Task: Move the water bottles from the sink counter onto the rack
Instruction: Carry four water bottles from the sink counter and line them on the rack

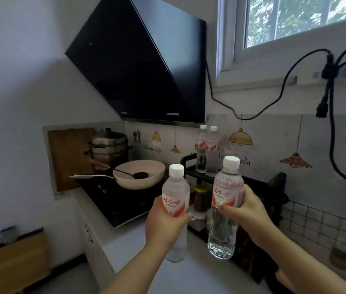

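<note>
While held, two bottles point(176, 200) point(227, 200), clear water

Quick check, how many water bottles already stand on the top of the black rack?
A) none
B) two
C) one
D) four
B: two capped bottles stand side by side on the black rack, while the left hand and right hand each hold one more bottle upright in front of it.
</note>
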A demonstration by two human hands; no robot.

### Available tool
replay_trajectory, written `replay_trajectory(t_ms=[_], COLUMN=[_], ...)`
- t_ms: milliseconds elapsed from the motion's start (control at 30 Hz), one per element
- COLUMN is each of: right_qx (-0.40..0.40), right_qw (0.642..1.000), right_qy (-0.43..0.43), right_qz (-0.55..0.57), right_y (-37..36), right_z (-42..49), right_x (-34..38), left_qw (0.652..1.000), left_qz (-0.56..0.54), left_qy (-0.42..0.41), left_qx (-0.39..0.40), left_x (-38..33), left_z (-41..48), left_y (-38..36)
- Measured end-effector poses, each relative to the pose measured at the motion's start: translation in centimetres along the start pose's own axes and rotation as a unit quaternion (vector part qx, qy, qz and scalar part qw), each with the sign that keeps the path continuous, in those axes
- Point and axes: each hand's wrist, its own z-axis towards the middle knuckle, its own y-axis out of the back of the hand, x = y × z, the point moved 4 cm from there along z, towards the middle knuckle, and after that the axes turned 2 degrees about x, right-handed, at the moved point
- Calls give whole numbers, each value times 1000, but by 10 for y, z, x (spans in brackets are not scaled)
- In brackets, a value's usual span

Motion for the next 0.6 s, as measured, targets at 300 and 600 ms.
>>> replay_trajectory(t_ms=[300, 600], right_qx=[-66, -186], right_qw=[998, 979], right_qy=[3, 6], right_qz=[-20, -85], right_y=[3, 11], right_z=[94, 165], right_x=[2, 8], left_qw=[997, 967], left_qz=[-36, -113], left_qy=[-28, -88], left_qx=[63, 212], left_x=[9, 0], left_z=[129, 240], left_y=[-43, -107])
